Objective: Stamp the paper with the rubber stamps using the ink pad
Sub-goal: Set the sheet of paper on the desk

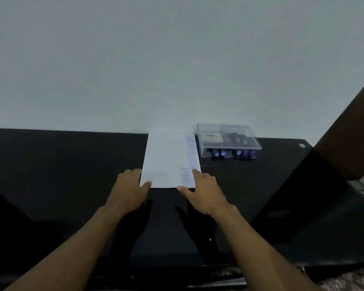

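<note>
A white sheet of paper [166,158] lies just right of the frame's centre on a glossy black table [61,164], its far edge against the pale wall [156,59]. A column of blue and purple stamp impressions ("SAMPLE" is legible, upside down to the camera) runs along its right margin. Both hands sit at the near edge: the left hand [129,189] has its thumb on the lower left corner with its fingers curled beside the sheet, and the right hand [200,191] presses a straight forefinger on the lower right corner, thumb along the bottom edge. Neither holds a stamp.

The step in hand looks like squaring or steadying the sheet. Done well, that means light, even pressure at both corners — thin paper will probably skate on a polished top — and keeping fingertips off the printed column in case the ink is wet.

To the right of the paper, almost touching it, stands a clear plastic box [229,139], rigid and sharp-cornered, its lid apparently closed. Inside are what appear to be the rubber stamps [237,152] — dark cylinders with blue and purple ends — and a flat whitish case, perhaps the ink pad [211,137].
</note>
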Motion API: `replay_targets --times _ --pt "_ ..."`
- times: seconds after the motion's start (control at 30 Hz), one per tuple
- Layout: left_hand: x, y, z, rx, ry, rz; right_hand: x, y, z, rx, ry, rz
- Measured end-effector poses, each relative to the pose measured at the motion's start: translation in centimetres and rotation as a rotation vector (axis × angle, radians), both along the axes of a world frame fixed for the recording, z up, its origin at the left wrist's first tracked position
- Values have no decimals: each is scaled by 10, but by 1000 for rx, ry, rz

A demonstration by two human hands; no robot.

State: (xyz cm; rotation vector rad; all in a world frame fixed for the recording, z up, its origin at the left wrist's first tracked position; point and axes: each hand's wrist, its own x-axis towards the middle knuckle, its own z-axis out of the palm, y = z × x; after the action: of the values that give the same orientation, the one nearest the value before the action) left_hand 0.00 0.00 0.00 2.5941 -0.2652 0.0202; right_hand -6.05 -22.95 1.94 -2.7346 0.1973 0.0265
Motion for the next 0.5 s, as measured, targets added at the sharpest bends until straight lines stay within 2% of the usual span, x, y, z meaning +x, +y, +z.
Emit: replay_targets --times 0.27,0.5 --pt "29 -16 -13 -156 50 176 26 0 -16 -41 38 -111" --pt "52 -29 -12 -186 203 360 49 3 -18 165 -15 -393"
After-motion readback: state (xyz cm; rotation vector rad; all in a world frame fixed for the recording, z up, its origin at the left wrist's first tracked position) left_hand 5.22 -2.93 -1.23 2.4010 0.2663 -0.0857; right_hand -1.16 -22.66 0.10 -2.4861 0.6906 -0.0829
